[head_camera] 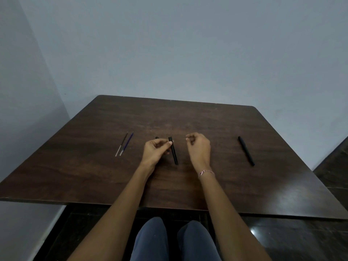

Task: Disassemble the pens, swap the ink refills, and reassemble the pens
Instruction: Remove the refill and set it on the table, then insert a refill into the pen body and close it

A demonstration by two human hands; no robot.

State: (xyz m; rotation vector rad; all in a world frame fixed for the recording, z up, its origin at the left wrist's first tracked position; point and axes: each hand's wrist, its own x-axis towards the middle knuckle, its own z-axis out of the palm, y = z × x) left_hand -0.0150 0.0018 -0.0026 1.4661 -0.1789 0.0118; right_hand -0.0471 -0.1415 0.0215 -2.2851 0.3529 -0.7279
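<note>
My left hand (pixel 155 150) pinches the upper end of a black pen barrel (pixel 173 151) that slants down toward the table. A small black piece (pixel 157 137) pokes out just behind the left fingers. My right hand (pixel 198 147) hovers just right of the barrel with fingers curled; whether it holds some small part I cannot tell. Two thin ink refills (pixel 124 143) lie side by side on the left of the dark wooden table (pixel 94 176). A whole black pen (pixel 246 150) lies at the right.
The table stands against a pale wall, with its near edge above my knees (pixel 175 240). A dark glossy floor shows to the right and below.
</note>
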